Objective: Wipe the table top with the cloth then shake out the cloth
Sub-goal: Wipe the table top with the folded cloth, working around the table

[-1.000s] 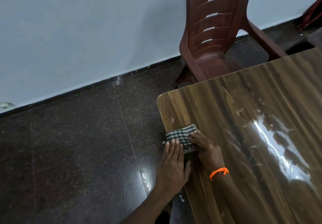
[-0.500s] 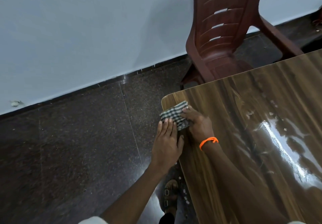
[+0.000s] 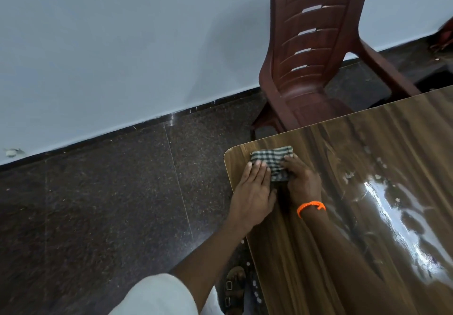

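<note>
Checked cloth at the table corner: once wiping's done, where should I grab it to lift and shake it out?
Probably the far edge of the checked cloth, reached from the chair side. It lies folded flat and bare there, while the left hand and right hand press on its near part.

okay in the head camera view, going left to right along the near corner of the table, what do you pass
Dark floor → left hand → checked cloth → right hand → orange wristband → glossy table top.
</note>
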Available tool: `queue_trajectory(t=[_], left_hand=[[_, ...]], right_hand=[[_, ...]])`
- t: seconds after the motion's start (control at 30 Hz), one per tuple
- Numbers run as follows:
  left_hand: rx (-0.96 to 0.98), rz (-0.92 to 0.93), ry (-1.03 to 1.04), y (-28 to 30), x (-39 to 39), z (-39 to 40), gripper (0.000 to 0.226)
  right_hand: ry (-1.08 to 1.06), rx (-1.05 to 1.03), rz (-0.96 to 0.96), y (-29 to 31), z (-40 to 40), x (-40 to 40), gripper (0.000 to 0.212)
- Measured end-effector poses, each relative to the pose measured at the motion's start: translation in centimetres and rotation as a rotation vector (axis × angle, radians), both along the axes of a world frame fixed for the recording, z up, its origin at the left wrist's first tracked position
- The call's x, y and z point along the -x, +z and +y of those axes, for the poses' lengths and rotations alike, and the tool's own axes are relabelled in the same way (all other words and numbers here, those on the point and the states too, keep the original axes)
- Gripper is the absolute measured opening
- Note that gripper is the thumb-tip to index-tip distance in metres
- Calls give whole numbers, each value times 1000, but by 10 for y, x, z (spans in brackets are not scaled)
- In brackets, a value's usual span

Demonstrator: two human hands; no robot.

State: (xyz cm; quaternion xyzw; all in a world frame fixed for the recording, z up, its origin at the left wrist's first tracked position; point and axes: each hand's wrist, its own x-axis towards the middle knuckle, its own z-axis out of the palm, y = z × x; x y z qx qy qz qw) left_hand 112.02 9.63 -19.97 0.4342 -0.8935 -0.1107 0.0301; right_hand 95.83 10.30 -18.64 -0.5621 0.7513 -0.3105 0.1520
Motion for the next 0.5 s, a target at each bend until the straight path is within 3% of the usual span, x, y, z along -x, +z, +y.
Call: queue_trajectory(t=[0.23,0.5], left_hand=[[25,-20,128,-1,-25,-48,68],[-25,72,259,-5,-55,-10,70]], right_hand=[[81,32,-113,-12,-70,-27,28],[241,-18,-92,-11,-60,-62,34]])
